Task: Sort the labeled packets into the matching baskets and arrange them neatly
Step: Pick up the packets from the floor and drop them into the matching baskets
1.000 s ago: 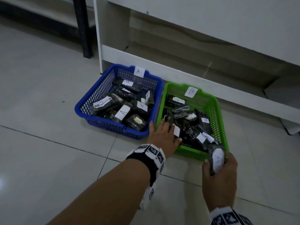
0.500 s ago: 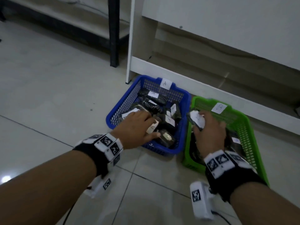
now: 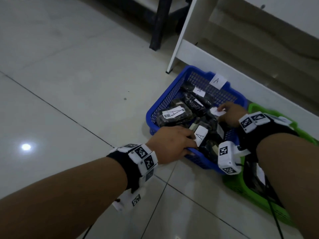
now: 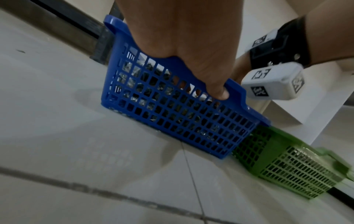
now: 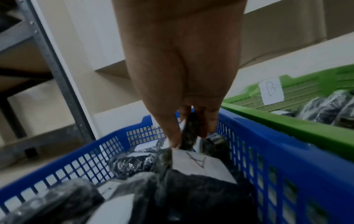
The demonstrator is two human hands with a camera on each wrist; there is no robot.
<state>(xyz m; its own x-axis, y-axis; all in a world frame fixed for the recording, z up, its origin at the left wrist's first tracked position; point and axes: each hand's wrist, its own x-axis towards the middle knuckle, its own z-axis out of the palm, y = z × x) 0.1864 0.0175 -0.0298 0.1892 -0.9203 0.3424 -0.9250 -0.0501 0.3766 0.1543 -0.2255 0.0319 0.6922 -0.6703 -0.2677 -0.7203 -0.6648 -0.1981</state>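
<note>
The blue basket (image 3: 165, 102) bears a white "A" tag (image 3: 217, 81) and holds several dark plastic packets with white A labels (image 3: 174, 112). My left hand (image 3: 174, 142) grips its near rim, fingers curled inside and thumb (image 4: 218, 91) on the outer mesh of the blue basket (image 4: 172, 115). My right hand (image 3: 230, 114) reaches into the basket's far right part and pinches a dark packet (image 5: 189, 130) with a white label (image 3: 216, 112), just above another A packet (image 5: 199, 163). The green basket (image 5: 287, 121) with its "B" tag (image 5: 271, 92) stands touching the blue one on the right.
Both baskets sit on a pale tiled floor (image 3: 69, 83) against the base of a white shelf unit (image 3: 241, 66). A dark metal leg (image 3: 158, 23) stands behind to the left. My right forearm covers much of the green basket (image 3: 255, 194).
My right hand carried the A-labelled packet from the green basket's front edge over into the blue basket. My left hand shifted from the green basket's side to the blue basket's near rim.
</note>
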